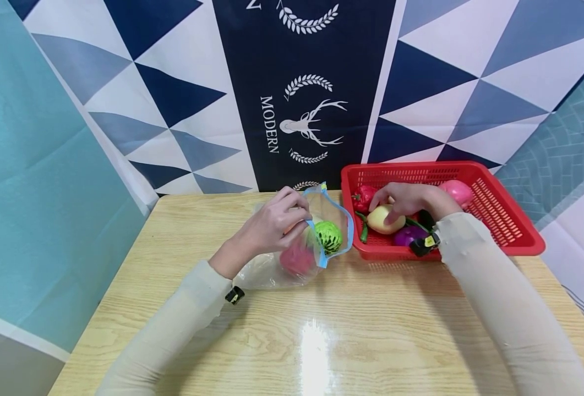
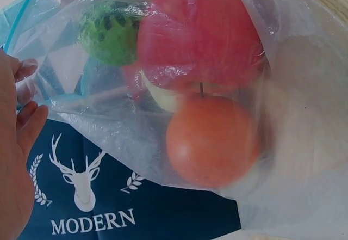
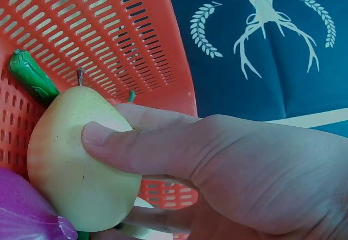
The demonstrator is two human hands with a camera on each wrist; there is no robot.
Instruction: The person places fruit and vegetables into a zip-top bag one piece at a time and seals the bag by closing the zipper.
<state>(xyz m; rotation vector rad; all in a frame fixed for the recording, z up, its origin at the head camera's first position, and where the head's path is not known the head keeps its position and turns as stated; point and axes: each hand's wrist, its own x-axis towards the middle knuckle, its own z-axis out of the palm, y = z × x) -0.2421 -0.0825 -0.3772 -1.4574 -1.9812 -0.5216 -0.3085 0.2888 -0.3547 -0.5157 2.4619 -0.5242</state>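
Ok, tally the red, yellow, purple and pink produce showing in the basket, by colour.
Red: 1, a pepper
Yellow: 1, the pear in the right hand
Purple: 1, a rounded piece
Pink: 1, a rounded fruit
Total: 4

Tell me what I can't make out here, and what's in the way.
Left wrist: the pale item, mostly behind the red item; the left hand, cut off by the left edge.
Right wrist: far fingertips of the right hand, behind the pear.
Head: dark item, partly behind the right sleeve.
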